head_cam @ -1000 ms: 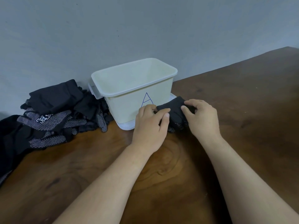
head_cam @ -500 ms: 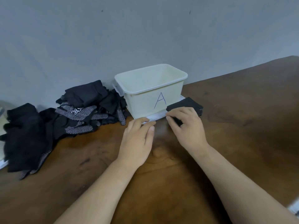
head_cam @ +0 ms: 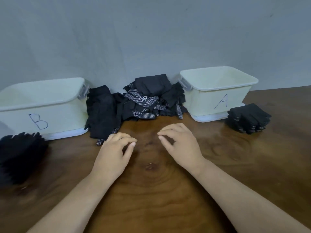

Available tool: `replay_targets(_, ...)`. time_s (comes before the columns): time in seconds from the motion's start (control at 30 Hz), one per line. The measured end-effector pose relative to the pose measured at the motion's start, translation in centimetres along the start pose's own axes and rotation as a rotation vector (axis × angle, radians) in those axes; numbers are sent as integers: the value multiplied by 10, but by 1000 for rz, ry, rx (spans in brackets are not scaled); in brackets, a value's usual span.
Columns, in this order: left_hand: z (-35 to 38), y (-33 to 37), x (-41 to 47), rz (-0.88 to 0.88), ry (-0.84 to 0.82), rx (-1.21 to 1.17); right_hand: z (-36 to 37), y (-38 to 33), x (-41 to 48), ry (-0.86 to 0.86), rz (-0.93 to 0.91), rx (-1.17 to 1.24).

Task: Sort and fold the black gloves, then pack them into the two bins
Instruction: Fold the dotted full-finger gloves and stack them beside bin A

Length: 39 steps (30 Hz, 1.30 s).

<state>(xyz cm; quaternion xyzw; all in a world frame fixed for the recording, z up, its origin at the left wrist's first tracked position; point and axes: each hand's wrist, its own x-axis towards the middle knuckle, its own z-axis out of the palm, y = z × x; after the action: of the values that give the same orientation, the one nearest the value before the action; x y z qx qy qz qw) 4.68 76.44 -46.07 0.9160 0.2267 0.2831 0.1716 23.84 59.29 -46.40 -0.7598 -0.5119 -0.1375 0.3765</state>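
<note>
A loose pile of black gloves [head_cam: 141, 101], some with white dots, lies against the wall between two cream bins. Bin B [head_cam: 55, 113] stands at the left, bin A [head_cam: 205, 101] at the right. A folded stack of dotted gloves [head_cam: 249, 118] sits on the table beside bin A's right front corner. Another dark stack of gloves [head_cam: 20, 155] lies in front of bin B. My left hand [head_cam: 114, 152] and my right hand [head_cam: 181, 145] hover over the table in the middle, fingers loosely curled, holding nothing. My left hand is close to a dotted glove tip at the pile's front edge.
The brown wooden table [head_cam: 151, 190] stretches toward me. A grey wall [head_cam: 151, 39] rises right behind the bins and the pile. Each bin stands on a white lid.
My right hand let go of the folded gloves beside bin A. Both hands drew back to the middle of the table, and the view swung left so bin B shows.
</note>
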Motion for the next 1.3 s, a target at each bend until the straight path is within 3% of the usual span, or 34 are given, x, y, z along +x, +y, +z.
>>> replay_targets(0.23,-36,-47,-6,-161,7,-34,78,-41,53,-38,-99,-3)
replay_targets(0.57,-42,-59,6,-561,366,-552,142,-83,103,-277,-369,134)
replay_targets(0.67,-42,-62,7,-612,398,-605,145,-82,100,-321,-448,68)
replay_targets(0.83,-36,-68,8,-601,306,-586,148,-80,101,-279,-352,30)
replay_targets(1.03,-34,-62,4,-464,255,-511,142,-84,98,-199,-259,64)
replay_targets(1.3,-27,-69,6,-457,135,-474,104,-79,86,-42,63,541)
